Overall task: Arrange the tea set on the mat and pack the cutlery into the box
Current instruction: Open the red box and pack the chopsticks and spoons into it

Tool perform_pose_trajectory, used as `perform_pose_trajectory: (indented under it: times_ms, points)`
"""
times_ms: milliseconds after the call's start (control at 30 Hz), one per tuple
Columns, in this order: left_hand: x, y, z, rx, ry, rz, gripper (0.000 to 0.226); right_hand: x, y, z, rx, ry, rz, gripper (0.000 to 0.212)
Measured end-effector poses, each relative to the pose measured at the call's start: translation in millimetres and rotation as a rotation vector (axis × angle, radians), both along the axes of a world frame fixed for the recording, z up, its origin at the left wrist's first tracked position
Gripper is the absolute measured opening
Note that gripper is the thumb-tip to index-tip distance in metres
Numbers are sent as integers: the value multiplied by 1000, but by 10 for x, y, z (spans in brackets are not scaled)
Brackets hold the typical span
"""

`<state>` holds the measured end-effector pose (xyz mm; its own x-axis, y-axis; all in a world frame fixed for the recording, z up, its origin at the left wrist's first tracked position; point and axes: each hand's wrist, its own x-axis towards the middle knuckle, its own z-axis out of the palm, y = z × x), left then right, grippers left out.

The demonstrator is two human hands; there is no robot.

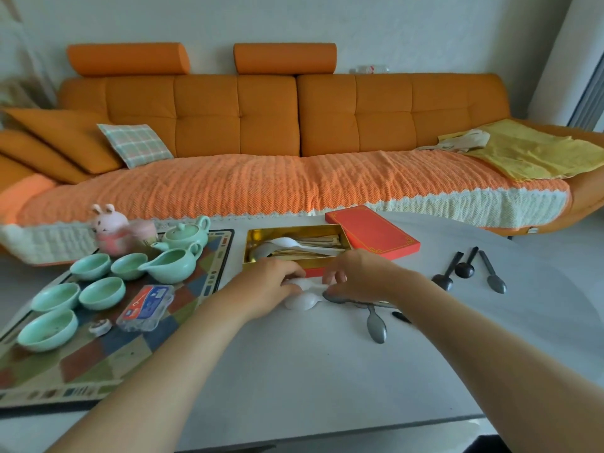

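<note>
Presently, item by item. Bench (294,380): pale, set in front of an orange sofa (235,116). Mat (130,351): patchwork pattern, at the bench's left. On it stand a green teapot (186,235), a green pitcher (173,266) and five green cups (102,292), with a clear plastic case (145,307) beside them and a pink plush rabbit (109,227) at the far edge. Box (247,256): gold-lined, open, mid-bench just right of the mat. It holds boxed white spoons (287,243) and gold cutlery (313,253). Red lid (372,237): lies flat, touching the box's right side. Left hand (271,282): just in front of the box, its grip clamped on loose white spoons (300,300) that lie on the bench. Right hand (359,279): fingers curl down onto the handle end of the same spoons; whether its grip is closed on them cannot be told. Near dark spoon (376,325): partly under the right wrist. Far dark spoons (493,279): three, loose on the bench, well right of the box.
</note>
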<state>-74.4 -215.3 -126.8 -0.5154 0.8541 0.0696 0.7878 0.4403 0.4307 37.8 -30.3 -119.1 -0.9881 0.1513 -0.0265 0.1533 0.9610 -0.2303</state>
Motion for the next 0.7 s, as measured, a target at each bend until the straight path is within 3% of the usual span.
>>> perform_pose_trajectory:
  times_ms: [233,333,700]
  points:
    - [-264,-8,183,276,88,40,33,-231,102,147,-121,335,-37,7]
    - [-344,29,102,346,148,85,33,-374,128,125,-186,384,-105,9]
    - [-467,111,-184,51,278,70,49,-688,137,-116,-167,206,-112,23]
